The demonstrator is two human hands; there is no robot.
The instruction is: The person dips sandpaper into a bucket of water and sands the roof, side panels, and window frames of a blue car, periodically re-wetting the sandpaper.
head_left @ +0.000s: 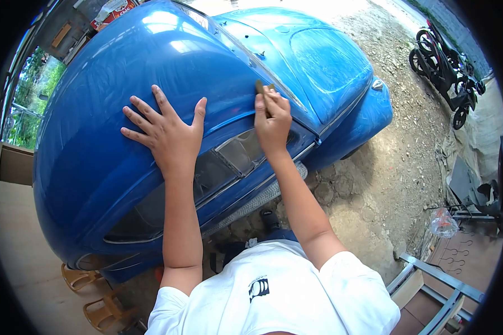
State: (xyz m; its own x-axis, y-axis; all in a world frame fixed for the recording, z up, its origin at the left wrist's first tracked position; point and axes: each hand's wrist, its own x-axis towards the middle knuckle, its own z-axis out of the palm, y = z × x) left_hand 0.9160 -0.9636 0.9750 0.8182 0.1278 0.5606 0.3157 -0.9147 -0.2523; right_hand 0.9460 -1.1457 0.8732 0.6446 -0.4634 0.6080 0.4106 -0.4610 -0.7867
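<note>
Fingers spread, my left hand (172,135) lies flat on the roof of a blue car (117,72) with rounded body panels. My right hand (273,121) is closed around a small olive-brown pad (261,87) at the roof's edge, close to the windshield frame. Most of the pad is hidden by my fingers. Below my hands are the side windows (207,172). Ahead of the windshield, the hood (332,58) shows pale, whitish smears over its blue paint. The roof has faint streaks and bright reflections.
A motorcycle (447,78) stands on the gravel at the far right. Metal framing (441,285) and a clear plastic bag (443,223) lie at the lower right. Yellowish-brown chairs (103,310) are low on the left, beside the car's rear.
</note>
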